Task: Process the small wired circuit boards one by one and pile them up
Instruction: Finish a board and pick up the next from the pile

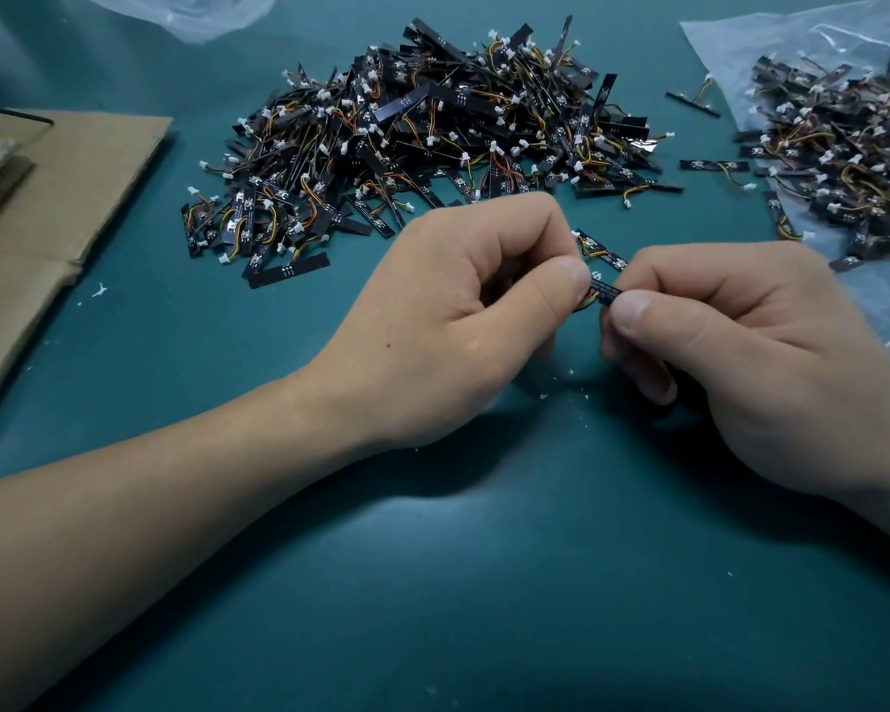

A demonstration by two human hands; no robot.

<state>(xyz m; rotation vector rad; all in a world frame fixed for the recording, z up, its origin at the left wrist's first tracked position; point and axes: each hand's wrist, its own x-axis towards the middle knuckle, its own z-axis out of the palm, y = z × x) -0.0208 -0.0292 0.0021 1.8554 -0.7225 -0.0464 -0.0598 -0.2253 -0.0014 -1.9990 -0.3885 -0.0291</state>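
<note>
Both hands hold one small black circuit board [603, 291] with coloured wires above the green table. My left hand [463, 321] pinches its left end between thumb and curled fingers. My right hand [741, 346] pinches its right end the same way. Most of the board is hidden by the fingers. Another loose board [601, 250] lies on the table just behind the hands. A big pile of boards [422, 141] with white connectors lies at the back centre. A second pile [838, 151] sits on a clear plastic bag at the back right.
Flattened brown cardboard [47, 197] lies at the left on the green table mat [484, 583]. A clear plastic bag [196, 12] shows at the top edge. A few stray boards [713, 166] lie between the two piles. Small white crumbs dot the mat near the hands.
</note>
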